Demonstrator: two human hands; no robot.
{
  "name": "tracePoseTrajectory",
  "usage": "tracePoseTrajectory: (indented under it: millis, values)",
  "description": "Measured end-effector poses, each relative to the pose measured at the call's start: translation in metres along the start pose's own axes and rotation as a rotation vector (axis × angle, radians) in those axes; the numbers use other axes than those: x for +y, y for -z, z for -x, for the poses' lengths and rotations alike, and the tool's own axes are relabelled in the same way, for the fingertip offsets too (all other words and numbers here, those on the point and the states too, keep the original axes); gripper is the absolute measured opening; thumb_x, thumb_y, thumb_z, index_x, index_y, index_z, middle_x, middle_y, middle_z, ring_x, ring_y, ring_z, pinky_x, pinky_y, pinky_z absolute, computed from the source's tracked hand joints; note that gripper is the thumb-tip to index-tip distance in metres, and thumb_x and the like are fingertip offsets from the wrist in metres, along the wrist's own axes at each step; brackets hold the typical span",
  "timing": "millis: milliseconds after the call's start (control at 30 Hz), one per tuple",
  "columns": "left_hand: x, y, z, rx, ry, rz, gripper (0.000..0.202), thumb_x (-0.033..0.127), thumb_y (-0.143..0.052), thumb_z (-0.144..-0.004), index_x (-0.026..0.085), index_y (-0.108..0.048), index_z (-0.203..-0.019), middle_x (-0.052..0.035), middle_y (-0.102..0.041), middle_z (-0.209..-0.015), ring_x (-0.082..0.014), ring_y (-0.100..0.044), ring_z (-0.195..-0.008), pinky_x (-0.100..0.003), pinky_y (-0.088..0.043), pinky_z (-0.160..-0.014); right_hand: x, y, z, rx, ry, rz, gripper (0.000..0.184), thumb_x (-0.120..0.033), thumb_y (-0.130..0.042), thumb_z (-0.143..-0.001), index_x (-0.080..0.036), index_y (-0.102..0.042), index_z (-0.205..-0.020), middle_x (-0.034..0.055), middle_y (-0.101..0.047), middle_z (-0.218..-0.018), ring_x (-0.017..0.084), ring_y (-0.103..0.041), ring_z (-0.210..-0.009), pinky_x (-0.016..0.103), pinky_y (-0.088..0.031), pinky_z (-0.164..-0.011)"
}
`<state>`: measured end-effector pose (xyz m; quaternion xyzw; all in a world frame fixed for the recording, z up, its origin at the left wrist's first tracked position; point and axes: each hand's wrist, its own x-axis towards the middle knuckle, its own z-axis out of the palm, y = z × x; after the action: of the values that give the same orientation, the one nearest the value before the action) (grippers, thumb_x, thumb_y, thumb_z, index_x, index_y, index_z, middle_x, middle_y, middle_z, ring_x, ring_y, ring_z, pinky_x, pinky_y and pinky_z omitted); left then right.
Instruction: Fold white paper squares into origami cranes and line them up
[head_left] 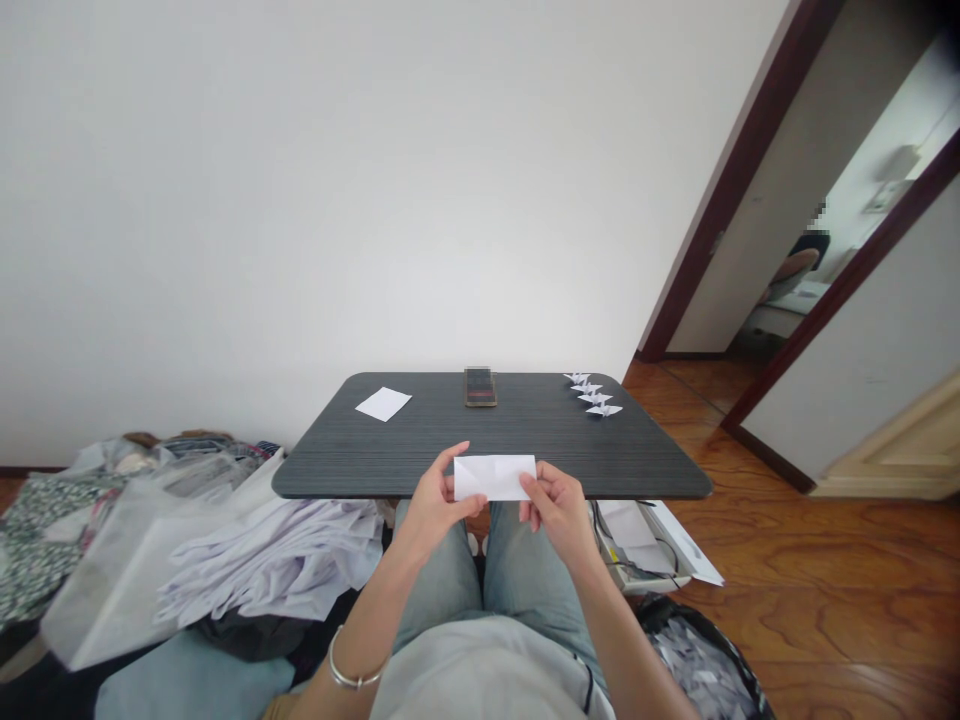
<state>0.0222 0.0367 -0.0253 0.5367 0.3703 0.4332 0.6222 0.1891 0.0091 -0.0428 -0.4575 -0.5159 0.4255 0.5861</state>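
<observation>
My left hand and my right hand hold a folded white paper rectangle by its two short ends, just over the front edge of a dark grey striped table. A silver bangle circles my left wrist. On the far side of the table lie a flat white paper sheet and a smartphone. Several white origami cranes stand in a row at the table's far right corner, well beyond both hands.
Heaped clothes and a translucent plastic bag lie on the left. A black bag of white paper scraps sits at lower right, near a white box with cables. Wooden floor spreads right, towards an open doorway.
</observation>
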Motion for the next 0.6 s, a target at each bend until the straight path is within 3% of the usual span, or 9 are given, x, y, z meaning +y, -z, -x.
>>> tracePoseTrajectory:
  millis: [167, 400, 600]
  values:
    - [0.001, 0.006, -0.001, 0.005, 0.021, 0.014, 0.090, 0.019, -0.075, -0.057, 0.013, -0.028, -0.133, 0.0008, -0.065, -0.065, -0.0096, -0.055, -0.053, -0.023, -0.044, -0.056, 0.003, 0.003, -0.001, 0.007, -0.010, -0.009, 0.036, -0.051, -0.056, -0.077, -0.018, -0.049, -0.065, -0.0040, -0.054, -0.039, 0.006, -0.037, -0.027, 0.017, -0.025, -0.031]
    - [0.005, 0.012, 0.002, 0.033, -0.010, -0.029, 0.086, 0.020, -0.074, -0.058, 0.012, -0.031, -0.133, 0.0088, -0.054, -0.052, -0.0087, -0.054, -0.049, -0.021, -0.040, -0.056, 0.003, 0.006, -0.002, 0.018, -0.003, -0.017, 0.034, -0.048, -0.057, -0.079, -0.017, -0.050, -0.065, -0.0035, -0.055, -0.039, 0.005, -0.038, -0.027, 0.016, -0.025, -0.031]
    - [0.013, 0.014, 0.007, 0.058, -0.032, -0.017, 0.082, 0.017, -0.071, -0.061, 0.011, -0.031, -0.132, 0.0061, -0.059, -0.057, -0.0087, -0.054, -0.052, -0.023, -0.042, -0.060, 0.004, 0.007, -0.003, 0.057, -0.002, -0.024, 0.036, -0.050, -0.059, -0.076, -0.017, -0.050, -0.064, -0.0035, -0.055, -0.038, 0.006, -0.038, -0.026, 0.017, -0.025, -0.029]
